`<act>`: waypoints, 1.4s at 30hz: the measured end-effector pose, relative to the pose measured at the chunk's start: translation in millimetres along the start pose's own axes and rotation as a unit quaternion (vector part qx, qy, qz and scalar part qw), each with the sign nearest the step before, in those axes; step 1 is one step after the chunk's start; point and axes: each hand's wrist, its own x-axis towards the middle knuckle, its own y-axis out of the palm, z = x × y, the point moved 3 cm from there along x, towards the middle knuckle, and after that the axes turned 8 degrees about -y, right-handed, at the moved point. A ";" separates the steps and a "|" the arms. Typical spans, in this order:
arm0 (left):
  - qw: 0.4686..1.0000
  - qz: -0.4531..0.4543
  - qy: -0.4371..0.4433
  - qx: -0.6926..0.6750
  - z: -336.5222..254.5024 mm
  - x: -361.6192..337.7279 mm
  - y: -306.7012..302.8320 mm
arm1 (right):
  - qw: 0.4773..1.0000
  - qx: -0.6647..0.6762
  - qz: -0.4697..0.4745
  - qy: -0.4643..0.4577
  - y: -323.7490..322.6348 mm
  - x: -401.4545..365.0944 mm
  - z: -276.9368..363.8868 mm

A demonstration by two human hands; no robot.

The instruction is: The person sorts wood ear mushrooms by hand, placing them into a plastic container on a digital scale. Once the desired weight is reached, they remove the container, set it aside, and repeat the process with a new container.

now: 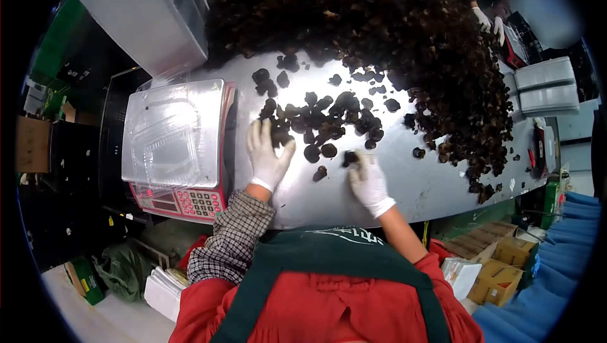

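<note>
Dark, curled mushroom-like pieces (329,115) lie scattered on the shiny metal table (310,197). My left hand (269,153), in a white glove, rests at the left edge of these pieces, thumb and fingers apart around some of them; whether it grips any is unclear. My right hand (370,182), also gloved in white, is lower and to the right, its fingers closed on a dark piece (349,158). Between the hands lie a few loose pieces. Left of my left hand stands a red scale (231,106) with a clear plastic box (165,147) on its metal plate.
A large heap of dark pieces (379,14) covers the table's far side and right. A grey bin (142,14) stands at the upper left. White trays (547,87) are stacked at the right. Another person's gloved hands (490,24) show at the upper right.
</note>
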 end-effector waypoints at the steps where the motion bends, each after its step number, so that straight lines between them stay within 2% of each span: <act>1: 0.998 -0.007 0.059 -0.030 -4.2 -4.3 6.6 | 0.996 0.081 -0.004 -0.043 11.5 7.9 8.2; 3: 0.989 -0.012 0.117 -0.094 -16.6 -8.2 1.5 | 0.980 0.178 -0.028 -0.083 2.7 29.0 33.8; 5: 0.992 -0.051 0.097 -0.061 -16.7 -6.4 -4.6 | 0.977 0.113 -0.106 -0.144 -17.4 52.3 26.0; 7: 0.995 -0.068 0.043 -0.054 -15.5 5.3 -6.8 | 0.988 0.071 -0.111 -0.081 -36.4 76.0 -5.0; 9: 0.997 -0.070 0.028 -0.032 -9.9 19.6 3.5 | 0.992 -0.057 -0.103 -0.036 -39.5 101.3 -33.8; 12: 0.998 -0.029 0.061 -0.006 -17.0 29.0 21.2 | 0.986 -0.146 -0.055 -0.050 -20.2 138.2 -27.9; 15: 0.994 0.012 0.085 -0.073 -27.1 22.3 18.0 | 0.991 -0.064 0.086 -0.083 -4.9 146.7 28.2; 16: 0.989 0.018 0.093 -0.114 -27.1 18.4 13.3 | 0.987 -0.013 0.090 -0.129 7.1 137.1 43.4; 17: 0.983 0.033 0.084 -0.161 -21.7 12.8 9.7 | 0.982 -0.024 0.107 -0.156 10.7 122.9 64.1; 19: 0.976 0.013 0.082 -0.200 -19.0 0.0 -2.5 | 0.969 0.061 0.072 -0.227 19.2 96.8 84.2; 21: 0.981 0.033 0.060 -0.180 -14.9 -7.6 -9.4 | 0.953 0.164 0.079 -0.243 11.5 80.4 94.6; 23: 0.981 0.042 0.052 -0.182 -16.3 -12.2 -14.6 | 0.952 0.190 0.040 -0.236 -11.5 73.5 86.9; 24: 0.981 0.040 0.050 -0.183 -15.5 -14.1 -15.7 | 0.958 0.202 0.021 -0.203 -21.7 74.0 70.9; 25: 0.981 0.038 0.047 -0.184 -14.2 -16.1 -17.1 | 0.966 0.188 0.012 -0.175 -36.4 77.2 52.3; 26: 0.981 0.034 0.043 -0.185 -12.4 -18.9 -19.8 | 0.975 0.121 -0.046 -0.178 -49.0 79.8 31.5; 28: 0.982 0.029 0.033 -0.183 -8.6 -26.3 -25.6 | 0.991 0.057 -0.083 -0.085 -62.5 75.1 -18.6; 30: 0.984 0.034 0.017 -0.175 4.8 -39.4 -27.7 | 0.996 0.023 -0.080 0.026 -60.5 65.9 -69.5; 31: 0.987 0.034 0.014 -0.156 7.9 -46.3 -29.9 | 0.995 -0.022 -0.099 -0.012 -59.7 67.5 -72.0; 33: 0.992 0.033 0.011 -0.118 11.7 -56.3 -33.4 | 0.997 -0.040 -0.065 -0.021 -38.2 65.5 -66.7; 34: 0.994 0.040 0.017 -0.104 15.7 -61.5 -33.7 | 0.999 0.004 -0.034 0.000 -37.3 66.9 -40.0; 35: 0.993 0.043 0.022 -0.105 16.1 -65.0 -32.8 | 0.999 0.035 -0.027 -0.030 -24.9 65.0 -27.3; 36: 0.993 0.047 0.026 -0.106 15.2 -68.4 -31.0 | 0.990 0.123 -0.011 -0.061 -11.3 61.1 -15.4; 37: 0.993 0.050 0.029 -0.107 13.9 -71.3 -29.4 | 0.985 0.158 0.021 -0.060 -7.0 59.2 6.0; 39: 0.991 0.068 0.042 -0.109 8.3 -68.7 -26.3 | 0.964 0.239 0.026 -0.112 -1.3 58.4 28.9; 42: 0.991 0.071 0.092 -0.059 11.5 -73.7 -33.5 | 0.969 0.223 -0.017 -0.102 -8.1 59.1 21.3</act>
